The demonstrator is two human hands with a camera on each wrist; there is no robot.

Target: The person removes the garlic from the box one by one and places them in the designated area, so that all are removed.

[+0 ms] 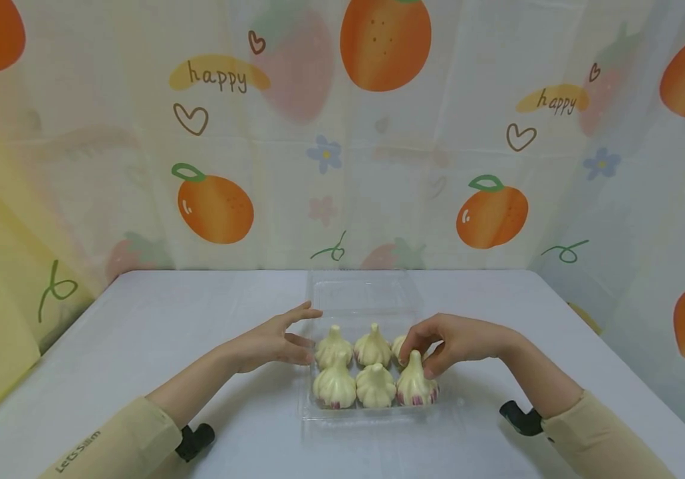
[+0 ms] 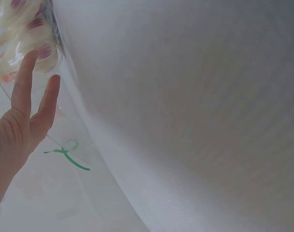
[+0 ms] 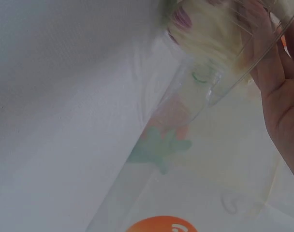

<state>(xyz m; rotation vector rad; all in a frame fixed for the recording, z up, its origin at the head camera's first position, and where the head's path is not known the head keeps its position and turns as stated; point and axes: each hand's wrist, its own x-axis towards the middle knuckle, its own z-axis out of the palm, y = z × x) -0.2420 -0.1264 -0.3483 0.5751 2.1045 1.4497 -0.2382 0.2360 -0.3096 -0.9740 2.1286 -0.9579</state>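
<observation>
Six garlic bulbs in two rows of three, in a clear container [image 1: 372, 414], lower middle of the frame. Front-right bulb [image 1: 417, 386]: neck up, long axis near upright, rounded base toward the tray floor. Right hand [image 1: 462, 338] comes in from the right; its fingers [image 1: 415, 338] bend about that bulb's neck, thumb on the right side, a pinch by the look of it; how firm, cannot tell. Back-right bulb [image 1: 398, 347] partly hidden behind those fingers. Front-left bulb [image 1: 335, 388] has its neck tipped slightly right; front-middle bulb [image 1: 376, 386] shows a shorter, blunter neck.

Left hand [image 1: 273, 342] just beside the container's left edge, fingers spread, holding nothing.

Lid [image 1: 357, 293] folded back, reaching close to the far edge of the worktop [image 1: 199, 299]. Right edge of the worktop slants toward lower right. Room to move: white surface stretches left and right of the container.

Materials: thin, glossy, see-through plastic; cream bulbs, ribbed, purple streaks low on the front-right and front-left ones. Printed cloth [image 1: 378, 126] behind, oranges and hearts.
</observation>
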